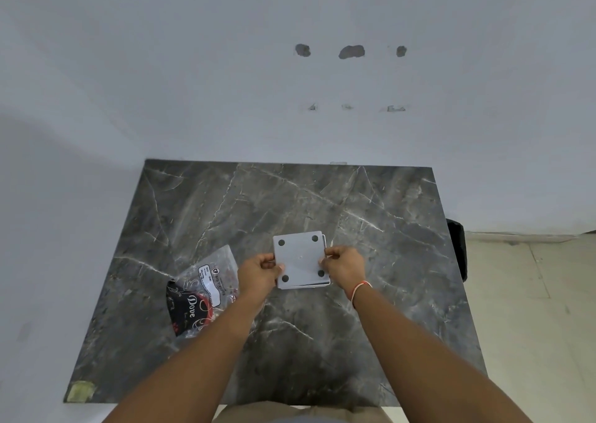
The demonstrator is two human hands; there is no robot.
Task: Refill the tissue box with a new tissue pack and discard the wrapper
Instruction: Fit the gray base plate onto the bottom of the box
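Observation:
A square white tissue box (pixel 300 258) stands upside down in the middle of the dark marble table (pixel 371 216); its bottom panel with four round dark feet faces up. My left hand (pixel 259 272) grips the panel's left edge and my right hand (pixel 343 266) grips the right edge. An empty clear plastic wrapper (pixel 200 293) with a black and red printed part lies crumpled on the table, just left of my left wrist. Whether tissues are inside the box is hidden by the panel.
The table stands against a pale wall (pixel 225 83). A black bin (pixel 457 248) sits on the floor past the table's right edge. A patch of yellowish tape (pixel 80 390) marks the near left corner. Tiled floor (pixel 532 309) lies to the right.

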